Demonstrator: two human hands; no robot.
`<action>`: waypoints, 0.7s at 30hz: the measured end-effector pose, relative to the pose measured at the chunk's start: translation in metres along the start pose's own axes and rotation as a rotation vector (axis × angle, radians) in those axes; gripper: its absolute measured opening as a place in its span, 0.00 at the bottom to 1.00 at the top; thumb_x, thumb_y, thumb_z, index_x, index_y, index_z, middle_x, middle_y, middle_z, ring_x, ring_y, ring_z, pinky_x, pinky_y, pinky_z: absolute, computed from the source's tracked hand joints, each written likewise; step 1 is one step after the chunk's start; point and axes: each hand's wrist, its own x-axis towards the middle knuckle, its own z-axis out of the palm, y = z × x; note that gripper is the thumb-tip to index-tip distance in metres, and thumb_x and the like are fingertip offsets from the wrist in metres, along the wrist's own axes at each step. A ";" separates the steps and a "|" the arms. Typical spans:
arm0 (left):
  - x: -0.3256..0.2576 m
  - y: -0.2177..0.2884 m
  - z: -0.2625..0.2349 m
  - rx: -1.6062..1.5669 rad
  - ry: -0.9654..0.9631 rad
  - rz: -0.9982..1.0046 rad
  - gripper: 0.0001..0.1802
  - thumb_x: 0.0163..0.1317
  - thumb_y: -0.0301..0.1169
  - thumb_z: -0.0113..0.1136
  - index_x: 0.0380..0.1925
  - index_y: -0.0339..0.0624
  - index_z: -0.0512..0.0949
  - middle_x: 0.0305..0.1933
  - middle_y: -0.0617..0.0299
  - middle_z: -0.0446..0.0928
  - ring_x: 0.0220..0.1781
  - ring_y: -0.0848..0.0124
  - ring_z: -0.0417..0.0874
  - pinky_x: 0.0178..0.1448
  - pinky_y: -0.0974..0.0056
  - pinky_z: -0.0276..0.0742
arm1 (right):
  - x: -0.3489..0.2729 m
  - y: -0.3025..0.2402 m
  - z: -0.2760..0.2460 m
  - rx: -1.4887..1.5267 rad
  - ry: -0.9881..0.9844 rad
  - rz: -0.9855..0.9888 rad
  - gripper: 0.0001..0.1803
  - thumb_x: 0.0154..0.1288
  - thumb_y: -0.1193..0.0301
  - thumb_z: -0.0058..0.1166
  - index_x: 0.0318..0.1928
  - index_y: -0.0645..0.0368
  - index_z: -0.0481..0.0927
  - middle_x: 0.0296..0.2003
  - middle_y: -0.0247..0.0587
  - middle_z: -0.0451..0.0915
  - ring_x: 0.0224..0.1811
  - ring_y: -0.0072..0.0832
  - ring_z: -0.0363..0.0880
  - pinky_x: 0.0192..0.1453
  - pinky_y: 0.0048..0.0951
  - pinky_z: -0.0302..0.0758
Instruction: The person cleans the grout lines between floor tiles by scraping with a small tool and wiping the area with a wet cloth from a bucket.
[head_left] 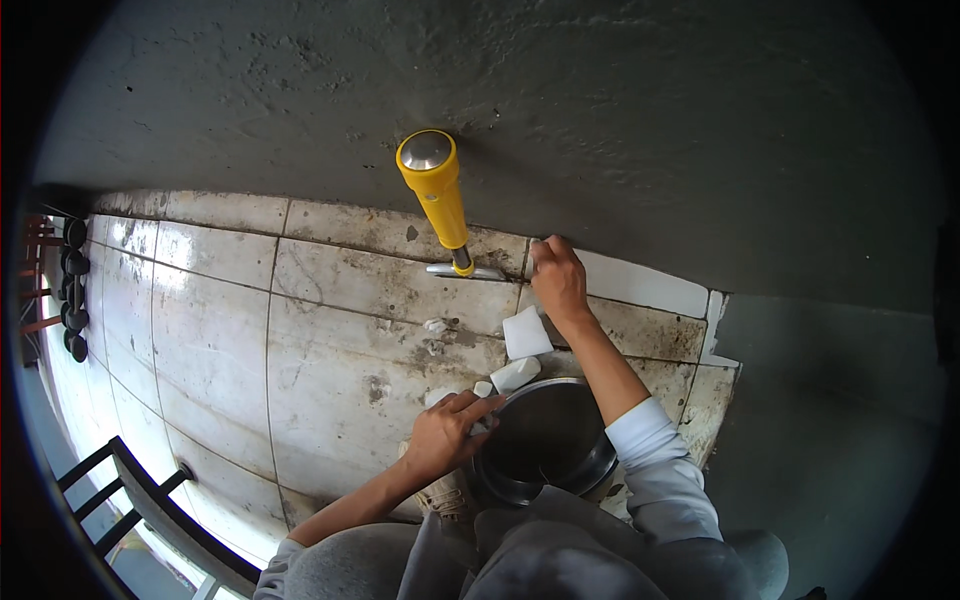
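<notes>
Right hand [558, 280], fingers curled together, contents unclear, rests at the 9-o'clock end of the white strip [640, 282], presumably for close control; left hand [455, 435], fingers bent, grip hidden, lies at the bucket's [510, 483] 9-o'clock rim, perhaps for support.

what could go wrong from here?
1. The yellow-handled tool appears to stand handle-up near the right hand; a bump might topple it.
2. Loose white pieces lie beside the dark round container; the left hand, close to its rim, could knock some in.
</notes>
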 end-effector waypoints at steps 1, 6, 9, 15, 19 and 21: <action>0.001 0.000 0.000 -0.001 -0.001 0.003 0.19 0.55 0.34 0.66 0.49 0.55 0.80 0.35 0.63 0.78 0.37 0.61 0.82 0.40 0.59 0.80 | -0.004 0.001 0.001 -0.006 0.011 0.010 0.08 0.47 0.81 0.53 0.32 0.65 0.77 0.32 0.46 0.75 0.40 0.41 0.79 0.45 0.37 0.78; -0.002 -0.001 -0.001 -0.014 -0.004 0.001 0.19 0.55 0.34 0.66 0.49 0.55 0.80 0.35 0.63 0.78 0.37 0.61 0.82 0.40 0.59 0.80 | -0.010 -0.001 -0.001 0.073 -0.007 0.005 0.09 0.47 0.81 0.53 0.33 0.65 0.78 0.33 0.46 0.76 0.40 0.41 0.79 0.46 0.37 0.78; -0.001 0.000 -0.002 0.005 -0.012 -0.003 0.20 0.54 0.34 0.66 0.49 0.55 0.80 0.35 0.63 0.78 0.37 0.61 0.82 0.39 0.59 0.80 | -0.002 0.002 0.003 -0.035 -0.024 0.074 0.11 0.51 0.82 0.56 0.37 0.61 0.80 0.33 0.43 0.76 0.38 0.41 0.79 0.42 0.38 0.79; -0.001 -0.002 0.001 -0.004 0.006 -0.004 0.20 0.55 0.34 0.66 0.49 0.55 0.80 0.35 0.63 0.78 0.37 0.61 0.82 0.39 0.59 0.80 | -0.016 0.006 0.003 0.050 0.007 -0.068 0.12 0.47 0.80 0.54 0.36 0.65 0.79 0.35 0.44 0.77 0.42 0.39 0.79 0.48 0.35 0.78; -0.001 0.000 -0.003 0.010 -0.017 -0.005 0.19 0.55 0.34 0.66 0.49 0.56 0.80 0.34 0.64 0.78 0.36 0.61 0.82 0.39 0.59 0.80 | -0.002 0.004 -0.002 -0.009 0.033 -0.017 0.10 0.47 0.80 0.54 0.34 0.64 0.79 0.32 0.42 0.76 0.40 0.38 0.79 0.46 0.35 0.78; -0.001 0.000 -0.001 0.006 0.015 0.016 0.19 0.55 0.34 0.66 0.49 0.56 0.80 0.34 0.64 0.78 0.35 0.62 0.82 0.38 0.60 0.79 | -0.008 0.006 0.002 -0.001 0.059 -0.026 0.10 0.46 0.81 0.54 0.33 0.63 0.79 0.32 0.42 0.76 0.40 0.38 0.79 0.46 0.35 0.78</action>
